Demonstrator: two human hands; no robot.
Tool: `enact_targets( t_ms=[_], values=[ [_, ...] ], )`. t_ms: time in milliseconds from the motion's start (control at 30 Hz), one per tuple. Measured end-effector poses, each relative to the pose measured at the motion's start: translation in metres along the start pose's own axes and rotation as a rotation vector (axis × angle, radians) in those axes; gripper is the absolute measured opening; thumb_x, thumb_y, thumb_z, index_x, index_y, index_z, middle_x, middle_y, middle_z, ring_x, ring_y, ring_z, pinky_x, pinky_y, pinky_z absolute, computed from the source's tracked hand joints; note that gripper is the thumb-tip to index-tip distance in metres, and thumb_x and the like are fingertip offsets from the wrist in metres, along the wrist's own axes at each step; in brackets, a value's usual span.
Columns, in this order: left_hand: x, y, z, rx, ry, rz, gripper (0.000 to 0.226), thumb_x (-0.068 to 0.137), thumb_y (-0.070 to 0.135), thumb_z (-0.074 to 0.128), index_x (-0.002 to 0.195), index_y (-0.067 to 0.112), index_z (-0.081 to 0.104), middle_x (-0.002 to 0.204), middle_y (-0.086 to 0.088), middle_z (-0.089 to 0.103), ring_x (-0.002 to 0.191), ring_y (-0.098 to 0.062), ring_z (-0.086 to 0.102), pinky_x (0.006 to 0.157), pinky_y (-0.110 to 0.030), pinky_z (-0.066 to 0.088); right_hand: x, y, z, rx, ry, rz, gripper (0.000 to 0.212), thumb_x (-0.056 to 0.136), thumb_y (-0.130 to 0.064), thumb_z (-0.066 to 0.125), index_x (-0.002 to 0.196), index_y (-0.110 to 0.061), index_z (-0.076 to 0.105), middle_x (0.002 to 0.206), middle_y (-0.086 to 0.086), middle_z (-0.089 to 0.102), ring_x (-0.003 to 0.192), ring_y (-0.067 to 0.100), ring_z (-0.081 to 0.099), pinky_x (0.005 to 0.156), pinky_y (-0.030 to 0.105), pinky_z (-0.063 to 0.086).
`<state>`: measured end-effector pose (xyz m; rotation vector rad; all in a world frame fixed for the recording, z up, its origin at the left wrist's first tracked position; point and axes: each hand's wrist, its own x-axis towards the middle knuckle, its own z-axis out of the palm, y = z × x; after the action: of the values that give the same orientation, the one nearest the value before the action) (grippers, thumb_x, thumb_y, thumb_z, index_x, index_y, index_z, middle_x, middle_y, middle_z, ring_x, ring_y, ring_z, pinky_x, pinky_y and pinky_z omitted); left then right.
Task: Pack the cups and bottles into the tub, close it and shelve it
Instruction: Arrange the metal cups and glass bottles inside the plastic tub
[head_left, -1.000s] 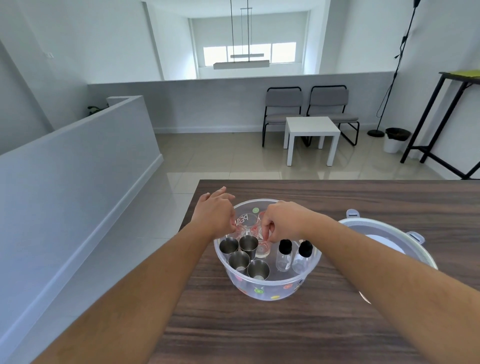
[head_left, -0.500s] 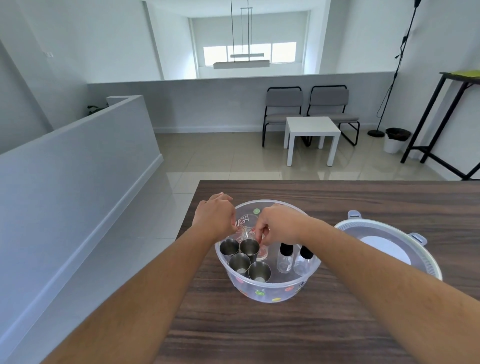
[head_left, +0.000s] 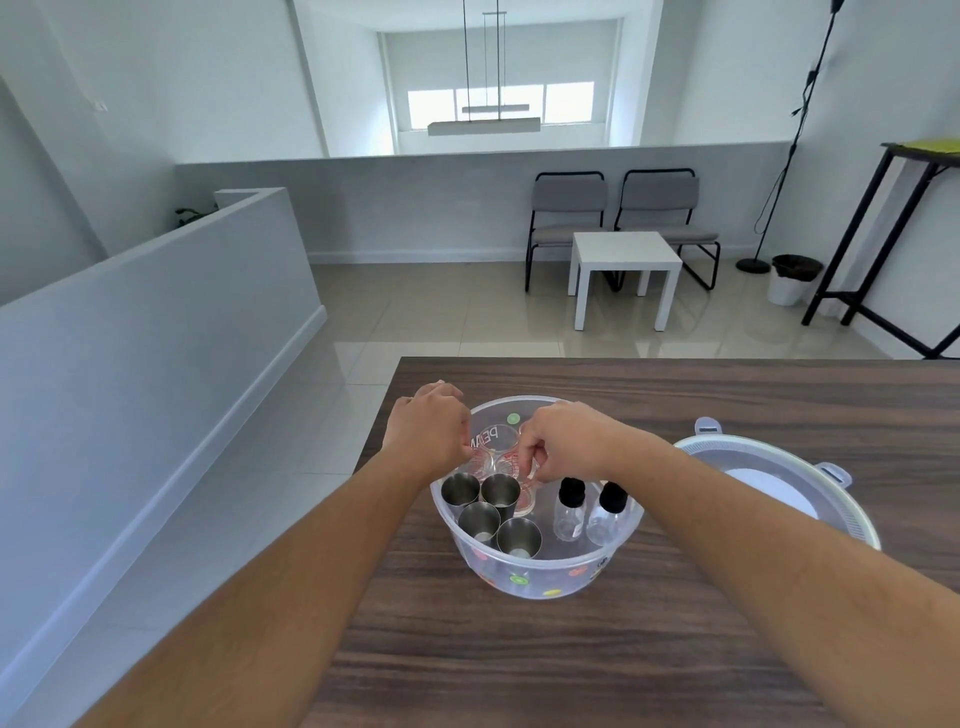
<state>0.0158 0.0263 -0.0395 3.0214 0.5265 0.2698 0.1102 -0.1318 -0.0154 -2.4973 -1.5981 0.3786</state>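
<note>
While both hands' fingers pinch small clear red-marked glass cups (head_left: 501, 462) inside the translucent round plastic tub (head_left: 540, 566) on the surface, glass may knock together and chip.

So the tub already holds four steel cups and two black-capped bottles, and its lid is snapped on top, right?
Not quite. The head view shows the lid lying on the table to the right of the open tub. The four steel cups and two bottles are inside.

Clear cups (head_left: 501, 457) partly hidden by both hands (head_left: 558, 441), lid (head_left: 779, 467) behind right forearm
</note>
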Motion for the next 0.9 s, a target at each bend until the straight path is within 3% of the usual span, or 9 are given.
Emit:
enact_targets(
  t_ms=[133, 200, 300, 433, 533, 667, 800, 900],
  values=[
    [-0.001, 0.005, -0.011, -0.065, 0.028, 0.043, 0.008, 0.078, 0.034, 0.067, 0.084, 0.03, 0.068, 0.138, 0.004, 0.047, 0.133, -0.015, 0.033, 0.104, -0.044, 0.032, -0.008, 0.007, -0.016, 0.083, 0.05, -0.009, 0.009, 0.073, -0.019, 0.074, 0.078, -0.026, 0.074, 0.051, -0.015, 0.053, 0.051, -0.002, 0.049, 0.062, 0.02, 0.043],
    [-0.002, 0.014, -0.02, -0.148, 0.056, 0.108, 0.008, 0.078, 0.036, 0.066, 0.084, 0.031, 0.068, 0.14, 0.004, 0.045, 0.136, -0.015, 0.029, 0.107, -0.045, 0.026, -0.016, 0.012, -0.026, 0.09, 0.095, -0.004, 0.006, 0.075, -0.02, 0.072, 0.078, -0.025, 0.075, 0.056, -0.014, 0.06, 0.055, -0.002, 0.052, 0.062, 0.018, 0.042],
    [-0.004, 0.032, -0.032, -0.275, 0.018, 0.243, 0.009, 0.075, 0.04, 0.068, 0.083, 0.035, 0.069, 0.143, 0.006, 0.041, 0.139, -0.014, 0.023, 0.111, -0.045, 0.017, -0.034, 0.022, -0.036, 0.046, 0.127, 0.027, 0.007, 0.078, -0.025, 0.068, 0.079, -0.024, 0.075, 0.069, -0.012, 0.066, 0.067, 0.0, 0.055, 0.068, 0.023, 0.044],
    [-0.008, 0.056, -0.034, -0.266, -0.097, 0.35, 0.024, 0.07, 0.05, 0.07, 0.091, 0.039, 0.069, 0.149, 0.006, 0.033, 0.143, -0.013, 0.01, 0.112, -0.045, 0.012, -0.061, 0.028, -0.039, -0.071, 0.062, 0.113, 0.015, 0.076, -0.041, 0.065, 0.078, -0.028, 0.074, 0.077, -0.013, 0.067, 0.073, 0.006, 0.059, 0.069, 0.029, 0.048],
    [-0.01, 0.065, -0.03, -0.232, -0.119, 0.364, 0.03, 0.069, 0.053, 0.07, 0.095, 0.039, 0.07, 0.15, 0.006, 0.032, 0.143, -0.013, 0.009, 0.111, -0.042, 0.012, -0.071, 0.028, -0.034, -0.153, 0.052, 0.123, 0.017, 0.073, -0.047, 0.068, 0.08, -0.032, 0.073, 0.076, -0.015, 0.063, 0.075, 0.005, 0.053, 0.07, 0.028, 0.04],
    [-0.012, 0.073, -0.024, -0.218, -0.099, 0.356, 0.022, 0.072, 0.047, 0.071, 0.092, 0.038, 0.072, 0.148, 0.007, 0.035, 0.142, -0.012, 0.011, 0.111, -0.039, 0.013, -0.071, 0.025, -0.025, -0.248, 0.069, 0.119, 0.015, 0.076, -0.04, 0.069, 0.085, -0.029, 0.072, 0.07, -0.015, 0.054, 0.076, 0.008, 0.046, 0.073, 0.029, 0.037],
    [-0.011, 0.076, -0.018, -0.212, -0.089, 0.351, 0.02, 0.073, 0.045, 0.071, 0.091, 0.037, 0.072, 0.147, 0.007, 0.036, 0.142, -0.013, 0.013, 0.11, -0.04, 0.013, -0.069, 0.025, -0.018, -0.274, 0.106, 0.096, 0.013, 0.078, -0.04, 0.068, 0.086, -0.03, 0.071, 0.073, -0.014, 0.057, 0.081, 0.011, 0.054, 0.072, 0.029, 0.032],
    [-0.012, 0.078, -0.016, -0.211, -0.087, 0.35, 0.02, 0.072, 0.045, 0.071, 0.091, 0.039, 0.071, 0.147, 0.008, 0.036, 0.142, -0.013, 0.013, 0.11, -0.042, 0.014, -0.07, 0.025, -0.016, -0.273, 0.097, 0.109, 0.019, 0.075, -0.044, 0.07, 0.089, -0.03, 0.071, 0.069, -0.016, 0.051, 0.077, 0.01, 0.047, 0.075, 0.029, 0.031]
  ],
)
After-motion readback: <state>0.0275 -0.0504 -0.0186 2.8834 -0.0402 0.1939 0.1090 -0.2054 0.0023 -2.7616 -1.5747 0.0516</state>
